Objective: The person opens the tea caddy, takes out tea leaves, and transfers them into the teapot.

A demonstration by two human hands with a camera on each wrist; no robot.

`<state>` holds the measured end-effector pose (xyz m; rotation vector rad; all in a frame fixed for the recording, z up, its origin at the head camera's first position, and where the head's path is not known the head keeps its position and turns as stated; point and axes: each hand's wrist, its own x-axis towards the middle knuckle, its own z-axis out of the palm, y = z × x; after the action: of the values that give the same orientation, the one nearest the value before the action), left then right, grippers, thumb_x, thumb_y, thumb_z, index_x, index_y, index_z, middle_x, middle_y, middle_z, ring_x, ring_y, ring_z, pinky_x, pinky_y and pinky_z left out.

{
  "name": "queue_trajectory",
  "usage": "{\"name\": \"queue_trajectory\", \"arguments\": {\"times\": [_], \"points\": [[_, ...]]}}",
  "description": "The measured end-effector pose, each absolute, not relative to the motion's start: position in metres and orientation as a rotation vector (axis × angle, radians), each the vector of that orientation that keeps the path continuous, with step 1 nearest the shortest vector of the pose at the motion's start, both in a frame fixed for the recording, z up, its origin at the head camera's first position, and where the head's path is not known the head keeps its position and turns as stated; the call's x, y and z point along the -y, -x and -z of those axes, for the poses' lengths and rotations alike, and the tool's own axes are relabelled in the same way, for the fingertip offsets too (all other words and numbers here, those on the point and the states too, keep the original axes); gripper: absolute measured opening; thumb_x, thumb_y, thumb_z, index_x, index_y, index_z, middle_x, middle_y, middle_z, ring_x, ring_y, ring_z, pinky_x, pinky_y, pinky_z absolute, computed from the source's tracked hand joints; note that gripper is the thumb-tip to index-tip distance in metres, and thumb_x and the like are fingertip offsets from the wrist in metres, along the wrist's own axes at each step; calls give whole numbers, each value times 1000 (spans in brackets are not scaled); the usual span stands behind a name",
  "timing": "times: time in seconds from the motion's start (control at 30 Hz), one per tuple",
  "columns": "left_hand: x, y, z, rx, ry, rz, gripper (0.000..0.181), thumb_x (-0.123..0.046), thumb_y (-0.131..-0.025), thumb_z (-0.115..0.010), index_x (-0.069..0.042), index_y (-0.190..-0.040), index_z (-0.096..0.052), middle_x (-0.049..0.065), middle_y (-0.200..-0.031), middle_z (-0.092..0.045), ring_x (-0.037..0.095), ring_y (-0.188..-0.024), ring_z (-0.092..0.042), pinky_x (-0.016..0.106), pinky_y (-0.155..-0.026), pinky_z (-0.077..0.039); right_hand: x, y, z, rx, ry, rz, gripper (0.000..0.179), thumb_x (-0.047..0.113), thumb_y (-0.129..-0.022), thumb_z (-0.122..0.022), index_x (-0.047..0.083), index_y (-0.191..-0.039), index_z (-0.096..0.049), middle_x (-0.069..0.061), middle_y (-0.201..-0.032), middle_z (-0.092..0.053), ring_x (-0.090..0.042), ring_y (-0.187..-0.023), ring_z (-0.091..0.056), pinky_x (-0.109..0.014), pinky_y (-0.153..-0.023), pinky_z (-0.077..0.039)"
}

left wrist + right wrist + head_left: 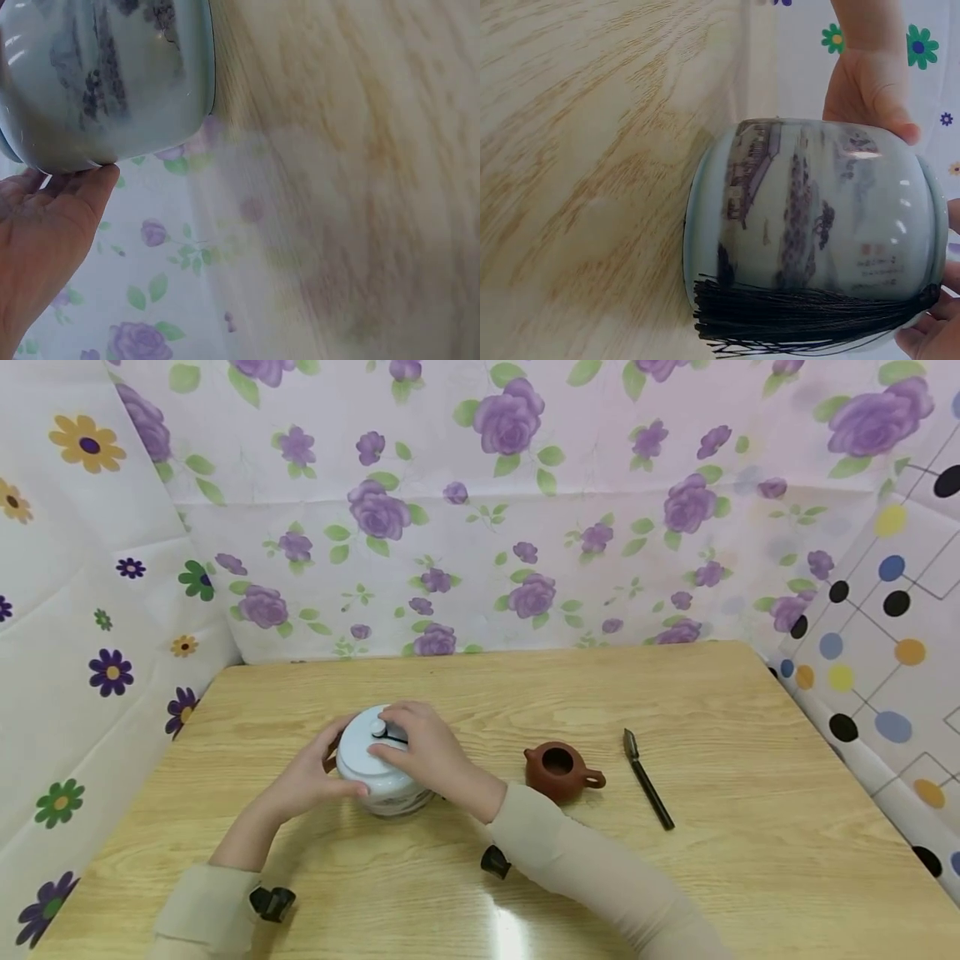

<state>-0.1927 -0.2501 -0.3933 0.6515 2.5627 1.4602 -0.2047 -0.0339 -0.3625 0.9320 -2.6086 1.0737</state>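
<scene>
A lidded porcelain jar [390, 803], pale blue-white, stands upright at left centre of the table. Its lid [357, 745] is on and carries a round knob [378, 727]. Cupped around the jar's left side is my left hand [306, 783], thumb in front and fingers behind. From above, my right hand [429, 747] holds the lid, thumb and fingers curled about the knob. A black tassel [802, 313] hangs down the jar's painted side in the right wrist view. The left wrist view shows left fingertips against the jar wall [112, 82].
Right of the jar sits a small brown clay teapot [557, 773], its top opening uncovered. Farther right lies a dark slim tool [649, 783] with a pointed tip. The wooden table [750, 860] is bordered by flowered cloth [465, 552] behind.
</scene>
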Motion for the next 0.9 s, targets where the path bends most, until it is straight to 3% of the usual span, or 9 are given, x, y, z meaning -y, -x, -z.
{"name": "queue_trajectory", "arguments": {"times": [0.13, 0.27, 0.37, 0.57, 0.63, 0.83, 0.9], "points": [[250, 194, 394, -2538, -664, -1460, 92, -12, -78, -79, -11, -151, -22, 15, -150, -29, 6, -125, -38, 29, -101, -43, 37, 207, 365, 2584, -878, -1155, 37, 27, -87, -70, 3, -116, -66, -10, -120, -63, -24, -115, -56, -31, -98, -48], [250, 195, 395, -2533, -655, -1458, 93, -11, -79, -78, -11, -151, -20, 16, -151, -27, 20, -127, -38, 31, -101, -44, 40, 209, 368, 2577, -774, -1305, 32, 26, -88, -70, 7, -113, -69, -7, -121, -63, -22, -116, -56, -30, -97, -49], [250, 195, 394, -2541, -642, -1446, 94, -12, -79, -78, -10, -152, -19, 17, -152, -26, 30, -129, -37, 42, -103, -42, 43, 210, 372, 2539, -720, -1375, 30, 25, -86, -72, 8, -110, -71, -6, -120, -63, -21, -115, -57, -28, -96, -49], [251, 196, 396, -2543, -644, -1444, 94, -11, -78, -78, -9, -152, -19, 18, -152, -26, 35, -130, -36, 56, -103, -36, 48, 208, 378, 2439, -697, -1397, 26, 23, -85, -73, 6, -104, -72, -10, -116, -65, -23, -115, -57, -30, -96, -49], [251, 196, 396, -2546, -645, -1448, 94, -11, -78, -78, -9, -152, -19, 18, -152, -26, 32, -129, -37, 52, -103, -38, 49, 208, 380, 2408, -713, -1372, 25, 22, -85, -73, 5, -103, -72, -11, -116, -66, -24, -116, -57, -31, -98, -49], [252, 197, 398, -2543, -659, -1482, 93, -11, -78, -78, -11, -151, -22, 17, -152, -27, 2, -122, -41, 14, -96, -42, 49, 211, 385, 2298, -782, -1307, 24, 19, -84, -74, 2, -101, -71, -13, -108, -69, -24, -111, -60, -29, -98, -48], [253, 197, 397, -2538, -657, -1492, 94, -10, -77, -79, -10, -151, -22, 17, -152, -28, -2, -120, -41, 9, -93, -41, 50, 212, 387, 2253, -804, -1288, 23, 18, -83, -75, 2, -99, -71, -12, -104, -70, -24, -108, -61, -28, -97, -48]]}}
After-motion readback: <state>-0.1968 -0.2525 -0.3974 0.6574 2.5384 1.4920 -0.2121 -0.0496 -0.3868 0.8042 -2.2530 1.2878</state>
